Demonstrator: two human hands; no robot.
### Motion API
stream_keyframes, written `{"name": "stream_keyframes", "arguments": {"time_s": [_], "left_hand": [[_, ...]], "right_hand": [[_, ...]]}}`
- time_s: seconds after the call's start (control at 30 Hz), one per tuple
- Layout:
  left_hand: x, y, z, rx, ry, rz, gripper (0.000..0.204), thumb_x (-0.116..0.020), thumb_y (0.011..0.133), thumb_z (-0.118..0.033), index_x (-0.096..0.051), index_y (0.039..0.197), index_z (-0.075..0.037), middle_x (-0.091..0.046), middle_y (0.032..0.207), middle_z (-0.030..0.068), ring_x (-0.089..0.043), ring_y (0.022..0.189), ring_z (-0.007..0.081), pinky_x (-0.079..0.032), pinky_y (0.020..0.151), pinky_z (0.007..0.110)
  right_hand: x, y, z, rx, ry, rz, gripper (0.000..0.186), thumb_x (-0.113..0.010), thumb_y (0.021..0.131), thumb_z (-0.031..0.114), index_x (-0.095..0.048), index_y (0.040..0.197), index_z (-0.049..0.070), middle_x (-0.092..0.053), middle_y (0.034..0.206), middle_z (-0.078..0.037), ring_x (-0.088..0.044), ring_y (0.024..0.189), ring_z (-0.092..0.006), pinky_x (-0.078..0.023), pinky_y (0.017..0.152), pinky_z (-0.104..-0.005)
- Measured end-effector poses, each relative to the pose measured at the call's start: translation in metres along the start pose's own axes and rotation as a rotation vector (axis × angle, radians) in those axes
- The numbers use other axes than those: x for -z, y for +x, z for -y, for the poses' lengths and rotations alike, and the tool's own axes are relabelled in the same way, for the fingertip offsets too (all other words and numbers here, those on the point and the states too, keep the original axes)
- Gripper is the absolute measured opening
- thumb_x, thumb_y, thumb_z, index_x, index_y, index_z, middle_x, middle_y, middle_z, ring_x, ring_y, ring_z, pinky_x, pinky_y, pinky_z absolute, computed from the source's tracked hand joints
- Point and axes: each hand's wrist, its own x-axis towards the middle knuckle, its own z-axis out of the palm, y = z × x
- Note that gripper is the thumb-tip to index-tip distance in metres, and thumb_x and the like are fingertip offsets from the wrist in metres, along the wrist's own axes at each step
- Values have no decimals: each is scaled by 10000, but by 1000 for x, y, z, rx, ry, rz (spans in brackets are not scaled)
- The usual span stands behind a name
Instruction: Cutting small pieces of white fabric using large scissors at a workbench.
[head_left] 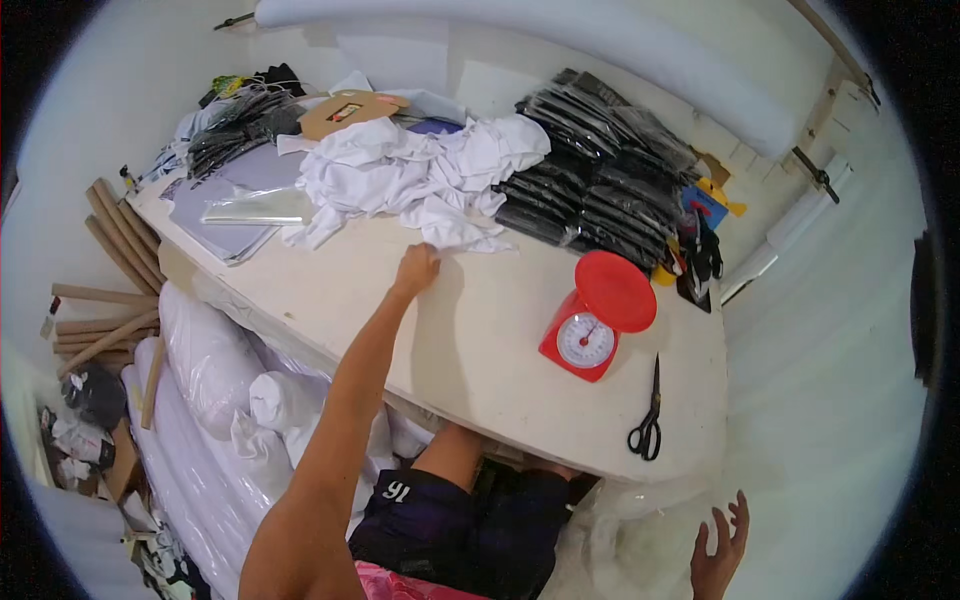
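Note:
My left arm reaches across the table to the near edge of a heaped white cloth (370,165). There my left hand (418,268) is closed, its fingers pinching a corner of the cloth; the fingertips are partly hidden. Off the table's near right side, my right hand (718,550) is raised with its fingers apart, holding nothing. To the right of my left hand stands a red kitchen scale (587,340) with a round red pan (616,291). Black-handled scissors (648,420) lie near the right end, blades pointing away from me.
Stacked black garments in clear bags (600,165) sit behind the scale. Grey sheets (235,200) with a clear plastic bag lie at the left, beside a brown cardboard piece (350,115). Wrapped white rolls (205,370) and cardboard tubes (120,240) crowd the floor left of the table (500,340).

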Motion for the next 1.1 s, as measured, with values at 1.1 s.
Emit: {"name": "stream_keyframes", "arguments": {"time_s": [1.1], "left_hand": [[469, -166, -293, -397, -1180, 262, 177, -578, 806, -31, -636, 967, 13, -617, 972, 102, -612, 908, 205, -519, 849, 311]], "right_hand": [[76, 167, 262, 666, 1310, -73, 572, -750, 753, 230, -507, 1229, 25, -596, 1064, -68, -559, 930, -140, -444, 847, -292]]}}
